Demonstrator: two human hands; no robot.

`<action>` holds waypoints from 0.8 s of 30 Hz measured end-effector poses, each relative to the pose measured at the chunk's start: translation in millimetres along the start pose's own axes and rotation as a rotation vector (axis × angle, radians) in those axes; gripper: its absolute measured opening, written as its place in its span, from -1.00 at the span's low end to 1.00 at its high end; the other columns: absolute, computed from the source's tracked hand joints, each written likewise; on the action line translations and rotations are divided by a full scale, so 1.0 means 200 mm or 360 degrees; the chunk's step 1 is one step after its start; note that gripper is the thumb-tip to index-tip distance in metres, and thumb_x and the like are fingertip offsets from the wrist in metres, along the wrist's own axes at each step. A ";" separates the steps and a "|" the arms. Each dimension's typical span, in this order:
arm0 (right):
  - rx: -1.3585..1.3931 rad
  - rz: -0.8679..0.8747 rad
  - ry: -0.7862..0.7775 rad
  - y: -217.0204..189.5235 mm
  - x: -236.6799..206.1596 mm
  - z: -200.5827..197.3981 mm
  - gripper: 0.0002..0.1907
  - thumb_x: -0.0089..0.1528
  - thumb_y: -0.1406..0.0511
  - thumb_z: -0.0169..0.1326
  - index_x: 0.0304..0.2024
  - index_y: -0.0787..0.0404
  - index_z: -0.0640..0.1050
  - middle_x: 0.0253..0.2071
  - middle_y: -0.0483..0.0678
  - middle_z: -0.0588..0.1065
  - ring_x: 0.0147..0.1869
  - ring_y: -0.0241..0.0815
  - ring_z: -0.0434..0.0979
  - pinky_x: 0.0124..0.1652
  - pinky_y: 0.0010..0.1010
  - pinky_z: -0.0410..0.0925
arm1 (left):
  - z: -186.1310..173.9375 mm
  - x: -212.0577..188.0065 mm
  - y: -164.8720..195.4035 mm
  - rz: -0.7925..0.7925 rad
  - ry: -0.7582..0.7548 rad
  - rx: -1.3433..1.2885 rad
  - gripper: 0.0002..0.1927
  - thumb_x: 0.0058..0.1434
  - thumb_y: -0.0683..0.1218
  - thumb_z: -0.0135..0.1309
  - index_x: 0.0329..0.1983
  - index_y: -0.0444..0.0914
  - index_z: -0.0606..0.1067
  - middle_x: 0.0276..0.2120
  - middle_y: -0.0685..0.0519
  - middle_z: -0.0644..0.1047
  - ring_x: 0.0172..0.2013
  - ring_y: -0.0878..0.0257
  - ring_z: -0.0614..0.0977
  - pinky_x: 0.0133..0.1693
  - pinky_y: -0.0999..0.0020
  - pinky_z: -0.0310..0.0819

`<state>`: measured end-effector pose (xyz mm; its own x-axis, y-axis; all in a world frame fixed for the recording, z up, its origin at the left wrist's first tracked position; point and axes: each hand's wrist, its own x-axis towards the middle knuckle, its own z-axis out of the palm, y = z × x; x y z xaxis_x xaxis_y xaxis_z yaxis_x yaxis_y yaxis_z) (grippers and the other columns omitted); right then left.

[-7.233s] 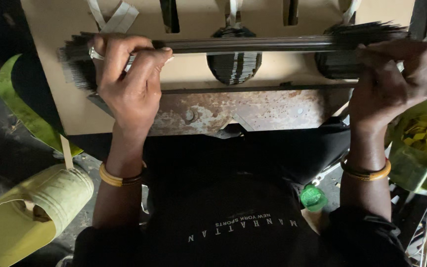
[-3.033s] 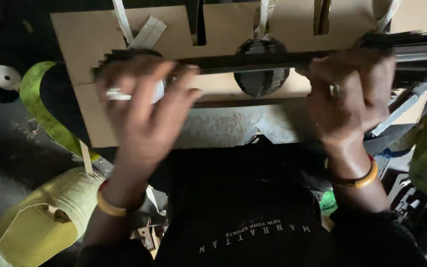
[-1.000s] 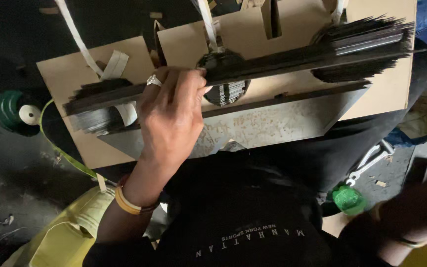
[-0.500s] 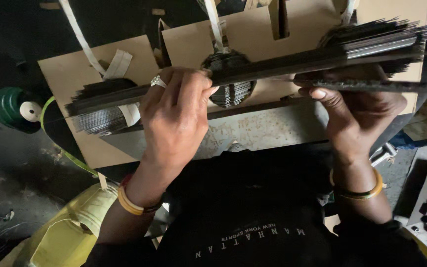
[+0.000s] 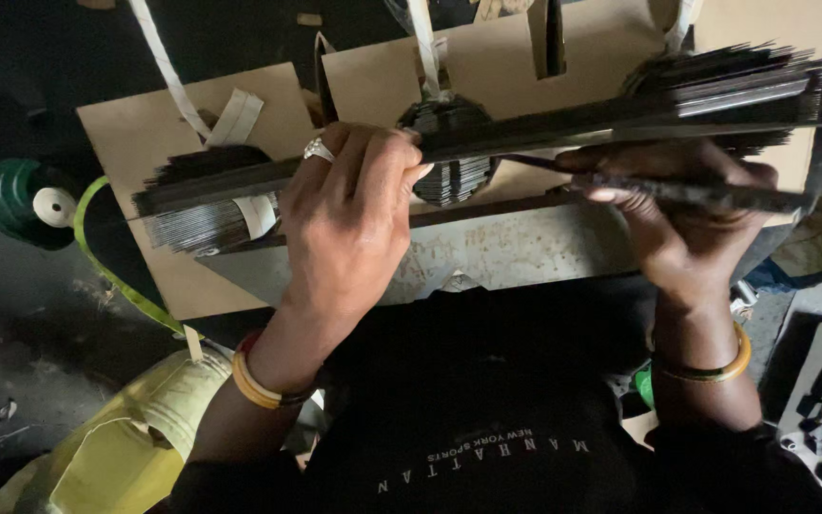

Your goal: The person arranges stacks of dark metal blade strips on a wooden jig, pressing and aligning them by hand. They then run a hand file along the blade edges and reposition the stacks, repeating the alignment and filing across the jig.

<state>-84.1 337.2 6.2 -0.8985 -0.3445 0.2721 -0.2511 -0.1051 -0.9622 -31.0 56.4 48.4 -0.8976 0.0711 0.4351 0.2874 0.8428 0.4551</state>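
Your left-hand fingers [image 5: 373, 171] are clamping the long dark strip bundle [image 5: 563, 119] at frame centre, steadying it, while your right hand [image 5: 687, 219] is pinching a loose strip [image 5: 715, 195] beneath.

Obstacles: long bundle of dark strips [image 5: 563, 119] spanning cardboard board [image 5: 145, 133]; upright white straps [image 5: 423, 43] behind. Open passage: dark floor [image 5: 40, 314] left of board.

I count my two hands, the left hand [image 5: 349, 224] and the right hand [image 5: 682, 224]. There is one long bundle of dark strips [image 5: 525, 133], one cardboard sheet [image 5: 192, 124], one green spool [image 5: 21, 200] and one yellow tape roll [image 5: 135, 447].
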 end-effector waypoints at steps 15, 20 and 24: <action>-0.0131 -0.0056 0.0098 0.13 -0.23 -0.04 -0.84 0.40 0.54 0.13 -0.02 0.28 0.47 -0.08 0.16 0.57 -0.10 -0.04 0.65 -0.02 -0.27 0.61 | 0.02 -0.03 0.00 -0.0039 0.0022 -0.0059 -0.75 0.27 -0.26 0.30 -0.15 -0.28 0.42 -0.13 0.04 0.54 -0.14 0.05 0.60 -0.11 0.19 0.53; -0.1164 -0.0128 0.0717 -0.03 -0.57 -0.36 -0.88 0.41 0.48 0.10 -0.01 0.30 0.49 -0.11 0.16 0.59 -0.27 -0.13 0.57 -0.20 -0.38 0.47 | 0.03 -0.05 -0.01 -0.0007 0.0069 -0.0053 -0.74 0.28 -0.22 0.31 -0.13 -0.27 0.42 -0.14 0.03 0.53 -0.13 0.05 0.59 -0.12 0.17 0.53; -0.1927 -0.0232 0.0689 -0.11 -0.71 -0.53 -0.91 0.43 0.49 0.09 -0.02 0.33 0.50 -0.13 0.16 0.59 -0.28 -0.13 0.55 -0.22 -0.37 0.45 | 0.06 -0.08 -0.06 0.0070 0.0046 0.0023 -0.73 0.32 -0.21 0.29 -0.02 -0.30 0.44 -0.12 -0.01 0.49 -0.12 0.02 0.60 -0.11 0.16 0.52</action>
<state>10.7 488.2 -12.4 -0.8212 -0.0489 0.5685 -0.3157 0.8689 -0.3812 -24.8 52.2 27.5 -0.8742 0.0928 0.4766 0.3210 0.8470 0.4238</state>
